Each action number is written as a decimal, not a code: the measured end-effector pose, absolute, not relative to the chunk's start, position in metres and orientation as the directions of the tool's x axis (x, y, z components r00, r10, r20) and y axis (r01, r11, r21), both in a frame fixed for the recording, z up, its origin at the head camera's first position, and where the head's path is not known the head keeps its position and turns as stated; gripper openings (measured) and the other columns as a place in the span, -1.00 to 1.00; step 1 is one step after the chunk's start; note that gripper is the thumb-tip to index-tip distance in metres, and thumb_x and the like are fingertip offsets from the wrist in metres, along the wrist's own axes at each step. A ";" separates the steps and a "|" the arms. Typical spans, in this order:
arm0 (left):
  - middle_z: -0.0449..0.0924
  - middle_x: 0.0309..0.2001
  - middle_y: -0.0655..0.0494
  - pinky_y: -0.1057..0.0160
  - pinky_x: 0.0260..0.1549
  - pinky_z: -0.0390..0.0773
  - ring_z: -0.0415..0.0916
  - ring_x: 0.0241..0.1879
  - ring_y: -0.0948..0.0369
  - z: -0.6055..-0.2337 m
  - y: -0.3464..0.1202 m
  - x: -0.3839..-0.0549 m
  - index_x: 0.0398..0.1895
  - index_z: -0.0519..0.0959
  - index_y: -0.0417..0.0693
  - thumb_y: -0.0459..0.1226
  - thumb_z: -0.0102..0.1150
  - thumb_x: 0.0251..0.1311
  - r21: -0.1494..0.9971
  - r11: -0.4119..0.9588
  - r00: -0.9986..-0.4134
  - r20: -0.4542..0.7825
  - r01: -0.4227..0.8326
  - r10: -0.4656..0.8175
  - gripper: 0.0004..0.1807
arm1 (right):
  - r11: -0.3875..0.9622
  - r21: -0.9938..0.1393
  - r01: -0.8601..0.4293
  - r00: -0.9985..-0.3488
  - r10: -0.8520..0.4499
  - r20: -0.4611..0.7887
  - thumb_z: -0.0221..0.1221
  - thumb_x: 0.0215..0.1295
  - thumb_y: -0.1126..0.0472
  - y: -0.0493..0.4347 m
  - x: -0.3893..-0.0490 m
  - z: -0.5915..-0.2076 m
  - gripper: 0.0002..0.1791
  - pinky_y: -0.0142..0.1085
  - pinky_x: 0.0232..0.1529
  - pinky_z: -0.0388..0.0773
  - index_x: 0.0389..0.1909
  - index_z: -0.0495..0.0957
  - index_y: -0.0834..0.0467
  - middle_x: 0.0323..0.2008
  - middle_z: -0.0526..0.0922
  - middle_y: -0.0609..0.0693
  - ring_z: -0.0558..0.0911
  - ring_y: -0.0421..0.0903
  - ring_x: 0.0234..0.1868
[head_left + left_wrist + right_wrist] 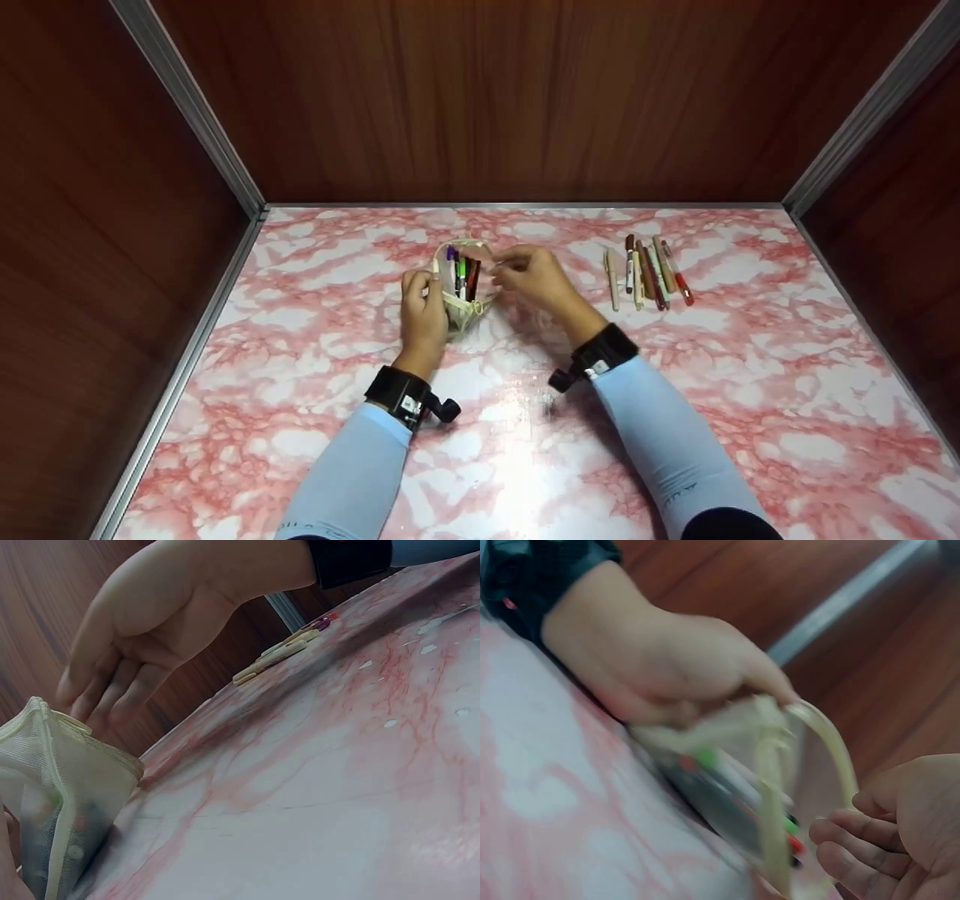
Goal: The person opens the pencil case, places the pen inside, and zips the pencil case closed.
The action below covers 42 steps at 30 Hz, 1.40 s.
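A pale yellow-green mesh pencil case (pixel 461 315) stands with its zip opening spread. Inside are several pens (pixel 461 274) with purple, green, black and red parts. My left hand (pixel 422 311) grips the case at its left side, thumb at the rim. By the right edge of the opening is my right hand (pixel 534 279), its fingers loosely bent. In the right wrist view, the right hand (pixel 900 840) lies close beside the case's rim (pixel 832 742); whether it touches the rim is unclear. The left wrist view shows the mesh side (pixel 90 787), with the pens blurred behind it.
Several loose pens (pixel 649 274) in beige, brown and red lie side by side on the marbled pink-and-white table (pixel 300 360), right of the case. Dark wood panels (pixel 517 105) with metal edging enclose the back and both sides.
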<state>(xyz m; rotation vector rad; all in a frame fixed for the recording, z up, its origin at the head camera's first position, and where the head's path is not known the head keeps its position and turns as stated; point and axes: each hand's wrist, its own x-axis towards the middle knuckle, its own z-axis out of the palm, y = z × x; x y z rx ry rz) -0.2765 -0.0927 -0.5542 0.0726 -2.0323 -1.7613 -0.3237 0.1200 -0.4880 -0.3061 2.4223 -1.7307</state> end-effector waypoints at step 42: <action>0.49 0.13 -0.05 0.12 0.29 0.57 0.51 0.17 0.07 -0.556 -0.092 -0.277 -0.14 0.61 -0.22 -0.27 0.11 0.68 0.941 0.198 -0.893 0.327 0.276 -0.309 -0.79 | 0.677 -0.733 0.069 -0.970 0.216 0.108 0.20 0.65 0.09 0.365 -0.320 -0.462 -0.52 -0.21 0.07 0.59 0.39 0.67 0.28 0.22 0.76 0.40 0.73 0.10 0.07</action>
